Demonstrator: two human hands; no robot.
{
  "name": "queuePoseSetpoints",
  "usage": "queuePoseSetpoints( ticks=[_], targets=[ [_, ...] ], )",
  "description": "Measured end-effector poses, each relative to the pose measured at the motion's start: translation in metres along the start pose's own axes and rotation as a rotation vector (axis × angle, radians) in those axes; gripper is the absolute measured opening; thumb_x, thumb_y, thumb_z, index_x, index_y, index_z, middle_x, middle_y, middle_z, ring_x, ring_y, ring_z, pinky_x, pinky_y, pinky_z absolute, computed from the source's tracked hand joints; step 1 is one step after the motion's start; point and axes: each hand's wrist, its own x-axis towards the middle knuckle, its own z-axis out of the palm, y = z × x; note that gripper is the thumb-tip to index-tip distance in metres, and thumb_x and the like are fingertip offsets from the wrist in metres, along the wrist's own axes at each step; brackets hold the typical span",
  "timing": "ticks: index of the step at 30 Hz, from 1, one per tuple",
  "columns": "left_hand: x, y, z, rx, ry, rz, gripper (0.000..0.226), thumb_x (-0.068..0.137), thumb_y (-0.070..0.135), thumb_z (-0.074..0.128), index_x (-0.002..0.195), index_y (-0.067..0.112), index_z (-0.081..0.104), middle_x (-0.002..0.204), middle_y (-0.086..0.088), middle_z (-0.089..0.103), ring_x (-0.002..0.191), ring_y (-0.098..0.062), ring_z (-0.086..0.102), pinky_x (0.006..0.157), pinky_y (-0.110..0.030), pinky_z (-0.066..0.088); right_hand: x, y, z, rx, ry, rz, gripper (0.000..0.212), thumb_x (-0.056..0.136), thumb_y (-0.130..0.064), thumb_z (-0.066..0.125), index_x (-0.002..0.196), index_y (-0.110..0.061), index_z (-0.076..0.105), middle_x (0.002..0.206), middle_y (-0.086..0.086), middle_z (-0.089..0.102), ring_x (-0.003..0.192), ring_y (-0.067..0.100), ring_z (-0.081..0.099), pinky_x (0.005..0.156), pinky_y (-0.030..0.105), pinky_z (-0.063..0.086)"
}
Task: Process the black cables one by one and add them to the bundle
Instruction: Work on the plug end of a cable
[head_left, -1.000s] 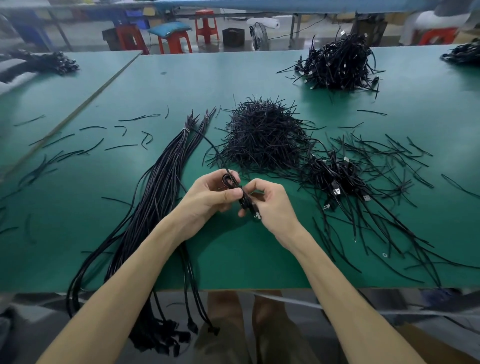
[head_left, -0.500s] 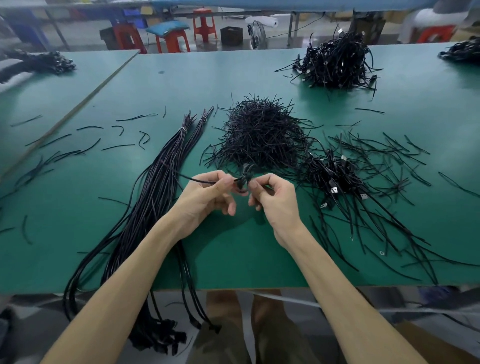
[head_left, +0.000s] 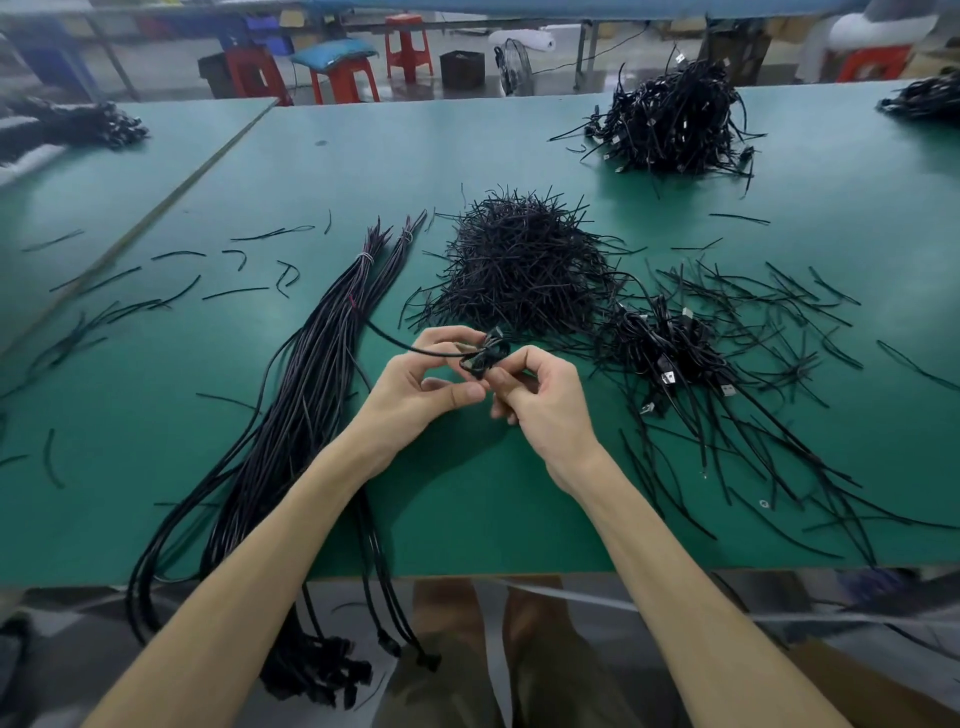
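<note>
So both hands were up in the middle of the frame, right over the green table (head_left: 467, 156). The left hand (head_left: 421, 384) had its thumb and fingers curled in, pinching a small coiled black cable (head_left: 485, 356). The right hand (head_left: 540, 400) was pinching the same coil from the other side, fingers tucked in tight. 1 loose end of that cable stuck out to the left of the coil, toward the bundle of long cables (head_left: 311, 374). That bundle lay stretched from the upper middle down past the table's near edge at lower left, with its plug ends hanging off the edge. 2 pale bands were wrapped around it near the top end. Just behind the hands sat a big heap of short black ties (head_left: 524, 265). To the right of the hands was a tangle of coiled USB cables (head_left: 660, 348) with more ties scattered around it. Another dark cable pile (head_left: 675, 124) sat far up at the upper right. Stray ties (head_left: 176, 299) lay across the left side of the table, and red stools (head_left: 343, 78) stood past the far edge at the top.
</note>
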Motion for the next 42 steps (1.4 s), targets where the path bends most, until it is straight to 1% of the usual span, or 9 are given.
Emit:
queuePoseSetpoints(
  ticks=[7,11,16,20,23,27,33,37,42],
  targets=[
    [0.002,0.004,0.001,-0.022,0.036,0.034,0.029,0.087,0.002,0.072,0.107,-0.006,0.053,0.139,-0.009,0.062,0.133,-0.021,0.056,0.098,-0.031,0.050,0.002,0.002,0.001,-0.049,-0.056,0.002,0.018,0.095,-0.002,0.065,0.080,-0.012,0.063,0.062,0.004,0.063,0.055,0.014,0.059,0.054,0.018,0.042],
    [0.003,0.007,0.001,-0.015,-0.034,0.077,0.046,0.089,-0.003,0.071,0.132,0.000,0.057,0.144,-0.005,0.060,0.139,-0.020,0.052,0.102,-0.030,0.051,0.003,0.003,0.002,-0.088,-0.084,0.007,0.019,0.095,-0.005,0.067,0.080,-0.015,0.061,0.067,0.005,0.064,0.057,0.016,0.061,0.056,0.021,0.042],
    [0.003,0.005,0.004,0.065,0.114,0.004,0.023,0.084,0.008,0.079,0.105,0.005,0.073,0.109,-0.015,0.073,0.101,-0.032,0.070,0.089,-0.046,0.055,0.003,0.003,0.003,-0.124,-0.077,-0.008,0.023,0.095,-0.006,0.067,0.078,-0.016,0.057,0.071,-0.002,0.063,0.054,0.013,0.060,0.057,0.026,0.046],
    [0.004,0.004,0.005,0.132,0.207,-0.052,0.021,0.078,0.037,0.081,0.093,0.024,0.074,0.077,-0.004,0.062,0.067,-0.015,0.054,0.062,-0.027,0.046,0.002,0.002,0.004,-0.155,-0.058,-0.030,0.028,0.095,-0.002,0.065,0.076,-0.019,0.054,0.064,-0.002,0.061,0.053,0.013,0.058,0.063,0.038,0.053],
    [0.004,0.004,0.004,0.075,0.182,-0.107,0.028,0.090,0.040,0.073,0.105,0.016,0.072,0.075,-0.004,0.067,0.064,-0.017,0.059,0.057,-0.024,0.050,0.001,0.002,0.004,-0.155,-0.043,-0.037,0.021,0.093,-0.003,0.067,0.078,-0.014,0.058,0.060,-0.001,0.061,0.053,0.011,0.057,0.058,0.027,0.048],
    [0.002,0.006,0.003,-0.088,0.050,-0.210,0.032,0.103,0.029,0.061,0.130,0.012,0.059,0.070,-0.018,0.064,0.044,-0.029,0.056,0.046,-0.031,0.050,0.002,0.003,0.005,-0.143,-0.020,-0.048,0.022,0.092,-0.001,0.068,0.077,-0.014,0.058,0.066,0.009,0.066,0.058,0.019,0.058,0.061,0.033,0.050],
    [0.004,0.010,0.004,-0.120,0.066,-0.259,0.035,0.106,0.033,0.053,0.106,0.000,0.065,0.069,-0.023,0.060,0.040,-0.030,0.059,0.041,-0.029,0.045,0.002,0.002,0.005,-0.142,-0.004,-0.055,0.023,0.093,-0.001,0.067,0.076,-0.013,0.058,0.066,0.004,0.066,0.059,0.012,0.058,0.062,0.032,0.051],
    [0.003,0.012,0.005,-0.095,0.086,-0.263,0.047,0.103,0.048,0.054,0.081,0.007,0.059,0.062,-0.017,0.065,0.040,-0.028,0.059,0.037,-0.025,0.039,0.000,0.000,0.002,-0.078,-0.001,-0.028,0.017,0.094,0.005,0.060,0.081,-0.006,0.058,0.062,-0.003,0.064,0.054,0.011,0.056,0.055,0.023,0.046],
    [0.003,0.013,0.001,-0.151,0.111,-0.296,0.050,0.104,0.045,0.054,0.071,0.012,0.073,0.058,-0.012,0.061,0.042,-0.025,0.055,0.038,-0.023,0.034,0.001,0.001,0.001,-0.053,-0.011,0.003,0.024,0.093,0.008,0.058,0.081,-0.012,0.058,0.057,0.002,0.062,0.056,0.015,0.056,0.059,0.023,0.042]
  ],
)
